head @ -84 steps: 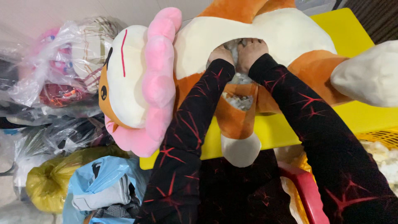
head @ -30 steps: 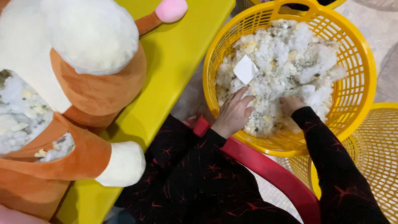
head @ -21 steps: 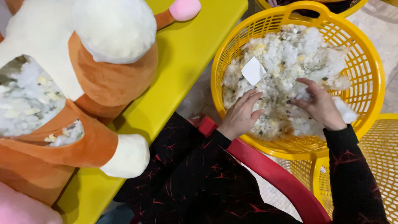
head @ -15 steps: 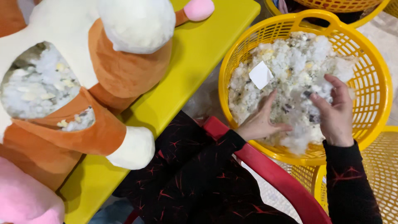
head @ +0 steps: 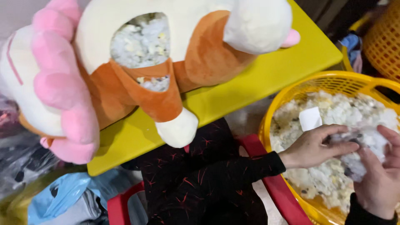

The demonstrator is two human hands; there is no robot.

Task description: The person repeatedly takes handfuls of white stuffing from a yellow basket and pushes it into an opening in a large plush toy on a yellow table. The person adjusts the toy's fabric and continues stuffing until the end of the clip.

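Note:
A large orange and cream plush toy (head: 200,54) with a pink mane (head: 62,96) lies on a yellow table (head: 266,75). Its belly seam gapes open, showing white stuffing (head: 141,39). To the right stands a yellow plastic basket (head: 291,89) full of white shredded filling (head: 329,175), with a white paper tag (head: 310,118) on top. My left hand (head: 314,146) and my right hand (head: 381,175) are over the basket, cupped together around a clump of filling (head: 360,152).
I sit on a red plastic chair (head: 287,204). Plastic bags, one blue (head: 62,200), lie on the floor at the lower left. Another yellow basket (head: 383,37) stands at the upper right, with cloth beside it.
Both hands left the toy's open belly and went into the basket, then closed around a clump of filling. The view has swung left, bringing the toy's opening back in sight.

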